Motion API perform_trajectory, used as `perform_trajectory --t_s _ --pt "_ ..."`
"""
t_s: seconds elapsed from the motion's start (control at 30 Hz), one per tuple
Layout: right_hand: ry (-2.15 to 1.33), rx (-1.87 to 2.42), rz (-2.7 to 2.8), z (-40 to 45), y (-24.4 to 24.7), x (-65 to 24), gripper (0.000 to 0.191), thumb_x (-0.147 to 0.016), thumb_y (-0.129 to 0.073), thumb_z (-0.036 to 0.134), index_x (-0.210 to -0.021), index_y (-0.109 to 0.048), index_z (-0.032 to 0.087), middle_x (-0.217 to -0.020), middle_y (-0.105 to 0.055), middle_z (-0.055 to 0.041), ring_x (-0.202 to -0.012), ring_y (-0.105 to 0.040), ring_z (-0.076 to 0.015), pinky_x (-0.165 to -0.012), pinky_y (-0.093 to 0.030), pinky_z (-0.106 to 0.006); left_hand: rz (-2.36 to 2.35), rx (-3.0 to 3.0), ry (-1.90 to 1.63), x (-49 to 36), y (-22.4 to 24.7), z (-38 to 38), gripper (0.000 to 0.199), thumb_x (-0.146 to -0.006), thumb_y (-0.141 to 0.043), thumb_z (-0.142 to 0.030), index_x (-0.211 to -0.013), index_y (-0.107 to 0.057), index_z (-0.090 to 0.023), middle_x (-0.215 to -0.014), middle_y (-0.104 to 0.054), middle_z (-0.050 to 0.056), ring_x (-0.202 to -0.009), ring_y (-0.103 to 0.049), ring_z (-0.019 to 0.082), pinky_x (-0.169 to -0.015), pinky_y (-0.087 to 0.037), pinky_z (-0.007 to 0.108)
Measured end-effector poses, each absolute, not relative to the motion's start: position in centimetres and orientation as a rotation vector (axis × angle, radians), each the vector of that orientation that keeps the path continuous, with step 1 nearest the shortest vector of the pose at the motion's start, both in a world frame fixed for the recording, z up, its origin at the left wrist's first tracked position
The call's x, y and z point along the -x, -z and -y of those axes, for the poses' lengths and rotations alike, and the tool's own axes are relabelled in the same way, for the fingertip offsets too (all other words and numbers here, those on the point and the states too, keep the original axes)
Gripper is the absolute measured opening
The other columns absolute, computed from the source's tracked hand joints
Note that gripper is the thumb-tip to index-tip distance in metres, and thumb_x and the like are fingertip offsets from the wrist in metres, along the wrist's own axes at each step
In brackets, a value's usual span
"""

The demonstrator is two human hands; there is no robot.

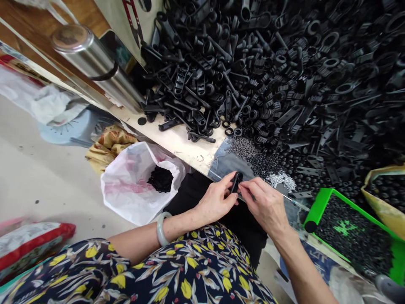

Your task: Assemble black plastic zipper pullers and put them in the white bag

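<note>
A white plastic bag [125, 198] with pink smears sits on the floor, a clump of small black parts [160, 178] inside it. Further right, a pale green stone bangle [163, 228] circles the left wrist. The left hand [215, 198] holds a small black plastic piece [236, 182] in a narrow grip, over the lap and between both hands, while the right hand [264, 207] pinches tightly against it (anything finer at those fingertips is too small to tell). Just beyond lies a little heap of silvery metal pins [281, 180], and at far right, a bright green tray [351, 232] is full of tiny black rings.
</note>
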State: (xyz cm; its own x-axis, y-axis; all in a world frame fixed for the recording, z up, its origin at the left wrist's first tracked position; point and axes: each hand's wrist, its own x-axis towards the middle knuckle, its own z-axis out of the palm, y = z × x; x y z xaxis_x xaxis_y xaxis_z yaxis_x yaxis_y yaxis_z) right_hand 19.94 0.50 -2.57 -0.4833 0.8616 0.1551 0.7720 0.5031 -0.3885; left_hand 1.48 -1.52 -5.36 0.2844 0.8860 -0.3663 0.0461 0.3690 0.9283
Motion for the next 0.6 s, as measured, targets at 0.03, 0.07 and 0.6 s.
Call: perform_trajectory --t_s 0.03,0.07,0.6 --pt "-0.376 1.357 2.458 -0.8 2.4 -20.0 0.018 -0.107 -0.054 0.024 -0.098 -0.069 0.018 -0.087 -0.068 -0.0030 -0.077 -0.066 -0.0151 -0.070 -0.046 -0.028 -1.151 -1.063 -0.725 -1.5 5.4 1.5 0.070 -0.089 -0.058 -0.016 -0.158 -0.044 -0.018 -0.119 -0.076 0.010 -0.078 -0.078 0.018 -0.081 -0.064 0.032" --pt "-0.375 1.355 2.484 -1.1 2.3 -20.0 0.020 -0.107 -0.053 0.024 -0.097 -0.069 0.018 -0.087 -0.067 -0.0032 -0.076 -0.065 -0.0152 -0.068 -0.045 -0.028 -1.158 -1.084 -0.724 -1.4 5.4 1.4 0.070 -0.089 -0.058 -0.016 -0.158 -0.044 -0.018 -0.117 -0.076 0.009 -0.077 -0.078 0.018 -0.080 -0.063 0.032" --pt "-0.323 1.181 2.560 -2.0 2.8 -20.5 0.015 -0.106 -0.053 0.017 -0.101 -0.067 0.019 -0.093 -0.068 -0.0058 -0.082 -0.065 -0.0163 -0.073 -0.047 -0.028 -1.090 -0.917 -0.775 -1.4 5.5 0.7 0.074 -0.086 -0.059 -0.012 -0.158 -0.044 -0.016 -0.111 -0.077 0.008 -0.073 -0.077 0.014 -0.078 -0.062 0.027"
